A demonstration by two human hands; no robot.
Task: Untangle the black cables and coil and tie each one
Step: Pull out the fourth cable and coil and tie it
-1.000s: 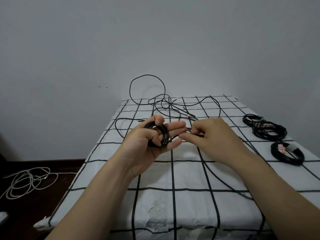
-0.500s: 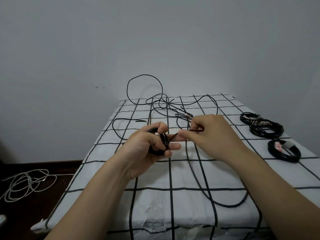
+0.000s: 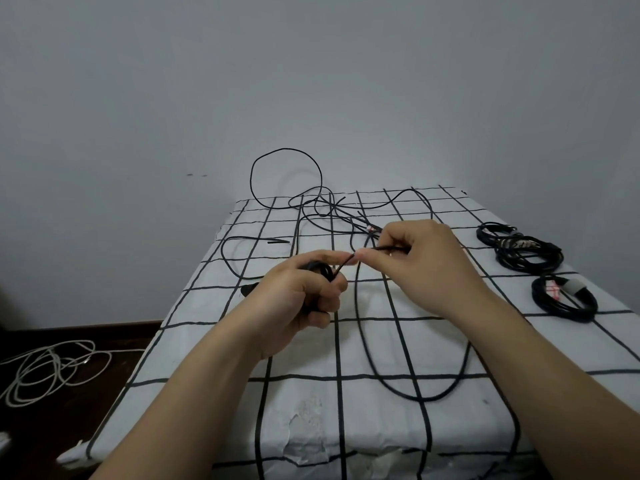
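My left hand (image 3: 304, 299) grips a small coil of black cable (image 3: 322, 270), mostly hidden inside the fist. My right hand (image 3: 419, 261) pinches the same cable just right of the coil. The free length of that black cable (image 3: 408, 396) hangs in a long loop across the checked cloth below my right hand. A tangle of loose black cables (image 3: 322, 209) lies at the far middle of the table, with one loop (image 3: 285, 178) standing up against the wall.
Coiled black cables (image 3: 526, 252) lie at the right side, and one tied coil (image 3: 564, 299) with a pale band sits nearer. The table (image 3: 207, 341) has a white checked cloth. White cable (image 3: 48, 372) lies on the dark floor at left.
My left fingers have curled round the coil, which they earlier held with fingers stretched out. My right hand rose slightly, and the slack cable slid toward me into a wider loop.
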